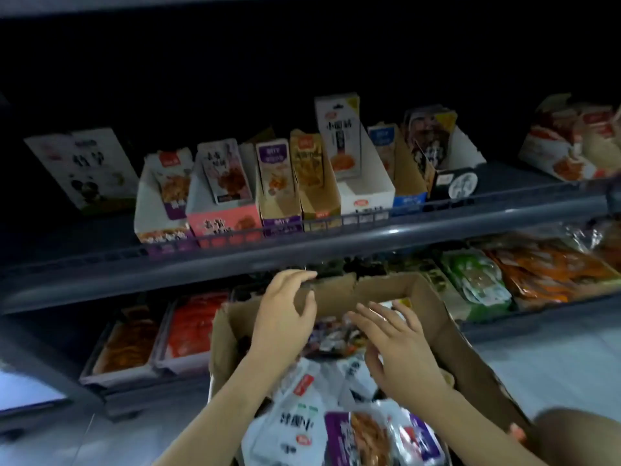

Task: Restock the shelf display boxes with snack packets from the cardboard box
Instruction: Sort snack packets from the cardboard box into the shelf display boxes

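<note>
An open cardboard box (447,331) sits low in front of the shelves, filled with snack packets (302,418) in white and purple. My left hand (285,314) reaches over the box's far side with fingers loosely curved, holding nothing that I can see. My right hand (400,344) hovers above the packets with fingers spread. On the upper shelf stands a row of display boxes (221,220), several with upright packets inside, among them a white display box (366,193) that looks mostly empty at the front.
The grey shelf rail (302,243) runs across just above the box. Below it, trays of red and orange packets (188,327) lie at the left, green and orange bags (504,280) at the right. Pale floor shows at both lower sides.
</note>
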